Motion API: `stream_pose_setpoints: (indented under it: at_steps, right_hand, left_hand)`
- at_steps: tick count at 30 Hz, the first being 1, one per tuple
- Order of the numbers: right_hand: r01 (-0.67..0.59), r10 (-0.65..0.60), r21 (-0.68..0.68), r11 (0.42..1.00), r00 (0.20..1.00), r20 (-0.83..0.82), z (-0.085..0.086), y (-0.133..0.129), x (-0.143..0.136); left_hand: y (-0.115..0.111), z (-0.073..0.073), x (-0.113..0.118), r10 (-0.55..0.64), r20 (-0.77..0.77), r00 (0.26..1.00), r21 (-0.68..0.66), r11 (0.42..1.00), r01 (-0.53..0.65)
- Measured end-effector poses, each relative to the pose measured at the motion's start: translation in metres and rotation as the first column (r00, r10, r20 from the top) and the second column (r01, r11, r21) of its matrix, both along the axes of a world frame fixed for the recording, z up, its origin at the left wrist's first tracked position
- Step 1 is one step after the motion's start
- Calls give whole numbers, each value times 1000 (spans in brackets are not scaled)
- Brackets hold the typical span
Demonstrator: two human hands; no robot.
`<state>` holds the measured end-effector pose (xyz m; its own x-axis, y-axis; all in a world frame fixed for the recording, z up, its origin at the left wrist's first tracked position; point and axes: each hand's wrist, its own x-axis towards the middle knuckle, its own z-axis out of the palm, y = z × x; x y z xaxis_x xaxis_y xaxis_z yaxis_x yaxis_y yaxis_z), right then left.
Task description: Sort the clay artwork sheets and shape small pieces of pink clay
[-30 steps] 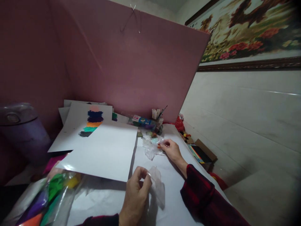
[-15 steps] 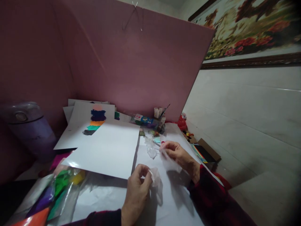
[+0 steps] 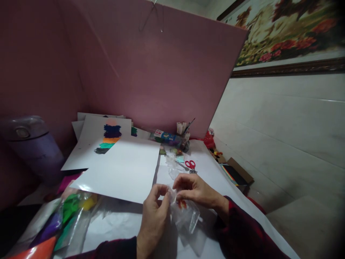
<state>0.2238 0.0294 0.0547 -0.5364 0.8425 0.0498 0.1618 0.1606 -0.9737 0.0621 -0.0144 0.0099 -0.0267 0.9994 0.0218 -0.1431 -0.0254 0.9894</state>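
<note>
My left hand (image 3: 156, 212) pinches the edge of a thin, clear plastic bag (image 3: 185, 216), its fingers closed. Right beside it, my right hand (image 3: 195, 189) curls its thumb and fingers onto the same crumpled plastic. A small red-orange patch (image 3: 182, 204) shows in or through the bag below my right thumb; what it is I cannot make out. Just beyond my right hand lie red-handled scissors (image 3: 190, 164), a metal fork-like tool (image 3: 182, 165) and another crumpled clear plastic piece (image 3: 173, 169).
A blank white sheet (image 3: 121, 176) overlaps a paint-swatched sheet (image 3: 88, 144) on the left. Packets of coloured material (image 3: 71, 208) lie front left, near a lilac bottle (image 3: 35, 151). A brush holder (image 3: 182, 128) stands at the back; an open box (image 3: 238, 171) is at right.
My right hand has come down and left, bringing its plastic to my left hand. The scissors beyond it now show. The red-orange patch has come into view.
</note>
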Motion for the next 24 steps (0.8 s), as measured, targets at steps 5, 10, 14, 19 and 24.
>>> stream_pose_setpoints:
  at_steps: [5, 10, 14, 19, 24]
  right_hand:
    - [-3, -1, -103, 995, 999, -32, 1, 3, 8]
    - [-190, 185, -189, 963, 982, -43, 6, 1, 12]
    - [-142, 139, -213, 967, 990, -30, 6, -3, 10]
    - [-132, 82, -272, 953, 979, -187, 4, -7, 4]
    - [-59, 10, -229, 972, 977, -213, -2, -10, -9]
  left_hand:
    - [3, 3, -3, -37, -39, 999, 13, 999, 37]
    - [4, 5, -3, -31, -63, 998, 24, 999, 33]
    - [2, 8, -4, -22, -111, 994, 77, 997, 30]
    - [3, 15, -4, 23, -200, 980, 168, 986, 11]
    - [3, 13, -5, -128, -46, 991, 66, 989, 130]
